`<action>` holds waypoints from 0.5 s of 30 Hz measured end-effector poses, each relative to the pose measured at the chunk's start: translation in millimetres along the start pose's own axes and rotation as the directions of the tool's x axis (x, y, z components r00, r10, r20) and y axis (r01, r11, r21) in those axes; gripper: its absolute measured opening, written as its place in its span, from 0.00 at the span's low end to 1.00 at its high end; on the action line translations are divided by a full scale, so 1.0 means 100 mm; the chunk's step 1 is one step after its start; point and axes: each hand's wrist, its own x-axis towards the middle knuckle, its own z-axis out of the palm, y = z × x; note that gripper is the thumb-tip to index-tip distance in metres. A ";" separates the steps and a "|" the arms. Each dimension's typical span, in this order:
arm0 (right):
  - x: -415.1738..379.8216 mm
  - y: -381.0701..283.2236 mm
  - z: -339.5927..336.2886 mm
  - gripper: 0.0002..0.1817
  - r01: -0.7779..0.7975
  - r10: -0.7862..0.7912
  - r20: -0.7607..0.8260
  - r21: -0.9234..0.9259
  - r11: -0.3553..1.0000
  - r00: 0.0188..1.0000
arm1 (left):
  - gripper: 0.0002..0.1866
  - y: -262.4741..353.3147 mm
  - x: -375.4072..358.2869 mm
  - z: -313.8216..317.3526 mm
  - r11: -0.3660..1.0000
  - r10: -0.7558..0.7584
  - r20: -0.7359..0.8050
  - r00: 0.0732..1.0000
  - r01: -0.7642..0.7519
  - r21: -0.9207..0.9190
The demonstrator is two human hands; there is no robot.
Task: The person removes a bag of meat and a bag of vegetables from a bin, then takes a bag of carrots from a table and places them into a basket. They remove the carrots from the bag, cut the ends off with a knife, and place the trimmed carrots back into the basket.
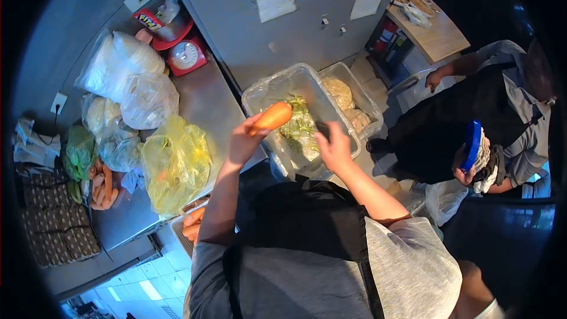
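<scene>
My left hand grips a thick orange carrot by one end, its other end pointing up and right over a clear plastic bin. Inside that bin lie green and pale vegetable scraps. Across from the carrot, my right hand hovers over the bin's right side, fingers curled around a small dark object whose kind I cannot make out. The carrot and the right hand are apart. More carrots sit in a grey crate by my left elbow.
A steel counter on the left holds a yellow plastic bag, clear bags and a red scale. A second bin with bagged goods adjoins the first. On the right, another person holds a blue-rimmed item.
</scene>
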 end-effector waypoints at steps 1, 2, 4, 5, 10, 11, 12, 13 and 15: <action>-0.06 0.17 0.07 0.21 -0.125 0.171 0.226 -0.203 0.971 0.959 | 0.24 -0.01 -0.02 -0.01 0.995 -0.006 -0.001 1.000 0.006 0.097; -0.13 0.38 0.16 0.23 -0.183 0.361 0.399 -0.418 0.890 0.843 | 0.25 0.10 -0.05 -0.01 0.981 -0.013 -0.007 1.000 0.014 0.195; -0.35 0.53 0.18 0.26 -0.162 0.384 0.435 -0.466 0.870 0.814 | 0.26 0.20 -0.04 -0.03 0.968 0.010 -0.023 1.000 -0.004 0.249; -0.40 0.62 0.21 0.26 -0.191 0.360 0.398 -0.403 0.895 0.844 | 0.26 0.20 -0.06 -0.03 0.979 0.023 -0.023 0.999 -0.018 0.204; -0.17 0.73 0.29 0.24 -0.221 0.341 0.293 -0.373 0.901 0.893 | 0.26 0.25 -0.25 -0.13 0.973 0.142 -0.081 0.987 -0.124 0.197; -0.11 0.65 0.27 0.25 -0.234 0.366 0.310 -0.389 0.891 0.877 | 0.26 0.31 -0.36 -0.22 0.981 0.150 -0.158 0.976 -0.127 0.149; -0.06 0.56 0.25 0.25 -0.247 0.394 0.322 -0.411 0.877 0.861 | 0.26 0.40 -0.49 -0.31 0.985 0.158 -0.231 0.960 -0.138 0.099; -0.08 0.60 0.28 0.25 -0.205 0.332 0.312 -0.378 0.903 0.890 | 0.26 0.43 -0.60 -0.41 0.986 0.164 -0.299 0.940 -0.157 0.048; -0.16 0.80 0.35 0.25 -0.173 0.277 0.316 -0.321 0.931 0.907 | 0.26 0.36 -0.79 -0.67 0.987 0.127 -0.537 0.834 -0.160 -0.014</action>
